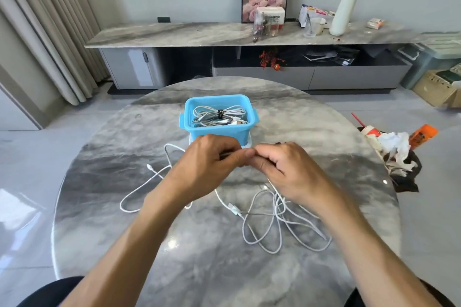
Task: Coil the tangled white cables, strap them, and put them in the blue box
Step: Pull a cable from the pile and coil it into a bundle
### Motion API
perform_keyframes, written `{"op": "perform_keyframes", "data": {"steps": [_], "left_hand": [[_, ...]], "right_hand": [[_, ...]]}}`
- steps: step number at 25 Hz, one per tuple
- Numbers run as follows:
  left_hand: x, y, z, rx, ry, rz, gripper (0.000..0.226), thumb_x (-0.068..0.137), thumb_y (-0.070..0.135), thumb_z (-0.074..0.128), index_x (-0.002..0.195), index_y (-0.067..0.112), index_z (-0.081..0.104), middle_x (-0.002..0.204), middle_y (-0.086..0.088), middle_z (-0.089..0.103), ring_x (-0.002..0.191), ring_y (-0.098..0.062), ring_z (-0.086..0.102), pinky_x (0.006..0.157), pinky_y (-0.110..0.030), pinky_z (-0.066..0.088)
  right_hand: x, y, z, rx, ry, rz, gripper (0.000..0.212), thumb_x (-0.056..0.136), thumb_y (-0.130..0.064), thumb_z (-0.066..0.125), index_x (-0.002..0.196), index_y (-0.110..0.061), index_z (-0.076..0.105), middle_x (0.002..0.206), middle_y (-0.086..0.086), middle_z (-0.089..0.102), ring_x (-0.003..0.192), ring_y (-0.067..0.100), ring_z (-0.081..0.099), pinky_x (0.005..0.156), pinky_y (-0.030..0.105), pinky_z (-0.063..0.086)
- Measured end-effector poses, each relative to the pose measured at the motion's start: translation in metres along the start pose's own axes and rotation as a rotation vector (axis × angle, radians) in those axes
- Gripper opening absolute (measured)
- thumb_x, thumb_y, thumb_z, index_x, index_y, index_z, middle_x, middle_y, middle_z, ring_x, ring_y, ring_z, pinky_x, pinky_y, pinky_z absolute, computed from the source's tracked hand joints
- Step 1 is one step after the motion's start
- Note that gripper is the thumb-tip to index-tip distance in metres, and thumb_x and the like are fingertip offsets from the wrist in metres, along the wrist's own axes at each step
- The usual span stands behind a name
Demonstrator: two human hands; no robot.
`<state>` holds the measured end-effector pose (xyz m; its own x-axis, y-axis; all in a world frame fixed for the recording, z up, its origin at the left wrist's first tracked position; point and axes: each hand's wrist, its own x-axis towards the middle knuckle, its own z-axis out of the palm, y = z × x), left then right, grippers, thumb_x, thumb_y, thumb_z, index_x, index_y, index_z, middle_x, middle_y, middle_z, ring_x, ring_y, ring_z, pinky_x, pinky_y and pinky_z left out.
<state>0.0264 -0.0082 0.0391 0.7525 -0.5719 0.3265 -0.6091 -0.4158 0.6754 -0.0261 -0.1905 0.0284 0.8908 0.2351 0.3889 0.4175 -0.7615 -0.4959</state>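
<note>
I read this as the start of another coiling round: my left hand (209, 157) and right hand (277, 164) meet fingertip to fingertip just in front of the blue plastic box (217, 129), both with fingers curled, apparently pinching a thin stretch of the loose white charging cables (279, 217) between them (the pinched bit is mostly hidden by my knuckles, so I can't tell which strand it is). The rest of the tangle sprawls over the middle of the round grey marble tabletop (99, 182), loops trailing toward its left and near-right edges. The box sits toward the far edge, already holding a strapped white cable bundle (219, 114). Next, I judge, I need to draw one strand free and wind even loops without dragging the knot tighter
</note>
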Motion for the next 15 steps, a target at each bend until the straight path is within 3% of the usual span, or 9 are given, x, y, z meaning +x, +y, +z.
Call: {"op": "perform_keyframes", "data": {"steps": [2, 5, 7, 10, 12, 14, 15], "left_hand": [[-0.001, -0.004, -0.009, 0.029, -0.019, -0.019, 0.035, 0.088, 0.036, 0.069, 0.067, 0.010, 0.059, 0.052, 0.005, 0.036, 0.050, -0.010, 0.029, 0.049, -0.022, 0.025], [-0.001, -0.020, -0.027, 0.186, 0.084, -0.114, 0.031, 0.087, 0.030, 0.072, 0.067, 0.012, 0.057, 0.050, 0.006, 0.039, 0.048, -0.011, 0.032, 0.049, -0.026, 0.029], [0.000, -0.025, -0.034, 0.063, 0.138, -0.186, 0.028, 0.088, 0.027, 0.071, 0.069, 0.009, 0.061, 0.049, 0.002, 0.040, 0.046, -0.009, 0.031, 0.047, -0.022, 0.027], [0.002, -0.022, -0.032, -0.013, 0.108, -0.243, 0.029, 0.091, 0.031, 0.067, 0.071, 0.010, 0.063, 0.050, -0.010, 0.045, 0.046, -0.013, 0.037, 0.048, -0.026, 0.036], [0.003, -0.021, -0.030, -0.183, 0.162, -0.290, 0.031, 0.093, 0.034, 0.063, 0.073, 0.011, 0.066, 0.051, -0.005, 0.038, 0.048, -0.015, 0.034, 0.048, -0.032, 0.045], [0.002, -0.018, -0.033, -0.333, 0.222, -0.312, 0.032, 0.094, 0.036, 0.062, 0.075, 0.011, 0.068, 0.052, 0.001, 0.033, 0.049, -0.015, 0.027, 0.046, -0.032, 0.036], [0.002, -0.017, -0.034, -0.310, 0.225, -0.303, 0.032, 0.094, 0.036, 0.061, 0.075, 0.012, 0.069, 0.052, 0.002, 0.032, 0.049, -0.015, 0.024, 0.046, -0.028, 0.027]], "right_hand": [[-0.002, 0.010, -0.014, 0.058, 0.102, 0.072, 0.016, 0.095, -0.038, 0.055, 0.083, -0.030, 0.062, 0.056, -0.019, 0.054, 0.055, 0.001, 0.050, 0.055, 0.026, 0.040], [-0.012, 0.032, -0.052, 0.265, 0.462, 0.342, 0.023, 0.099, -0.029, 0.055, 0.080, -0.024, 0.067, 0.054, -0.015, 0.055, 0.050, 0.003, 0.046, 0.050, 0.019, 0.034], [-0.018, 0.040, -0.067, 0.336, 0.620, 0.517, 0.026, 0.100, -0.024, 0.056, 0.078, -0.018, 0.068, 0.051, -0.008, 0.042, 0.047, 0.007, 0.031, 0.047, 0.022, 0.024], [-0.018, 0.048, -0.069, 0.463, 0.782, 0.744, 0.028, 0.097, -0.026, 0.056, 0.075, -0.015, 0.069, 0.051, -0.005, 0.047, 0.048, 0.009, 0.035, 0.047, 0.022, 0.027], [-0.018, 0.054, -0.068, 0.352, 0.658, 0.909, 0.025, 0.089, -0.029, 0.056, 0.090, -0.011, 0.073, 0.062, 0.001, 0.062, 0.059, 0.018, 0.051, 0.057, 0.030, 0.041], [-0.021, 0.047, -0.064, -0.084, 0.348, 0.961, 0.043, 0.083, -0.022, 0.056, 0.124, -0.013, 0.064, 0.114, 0.008, 0.069, 0.105, 0.029, 0.059, 0.092, 0.041, 0.045], [-0.021, 0.037, -0.061, -0.221, 0.282, 0.805, 0.057, 0.081, -0.014, 0.056, 0.138, -0.014, 0.052, 0.139, 0.005, 0.056, 0.128, 0.027, 0.048, 0.108, 0.041, 0.037]]}}
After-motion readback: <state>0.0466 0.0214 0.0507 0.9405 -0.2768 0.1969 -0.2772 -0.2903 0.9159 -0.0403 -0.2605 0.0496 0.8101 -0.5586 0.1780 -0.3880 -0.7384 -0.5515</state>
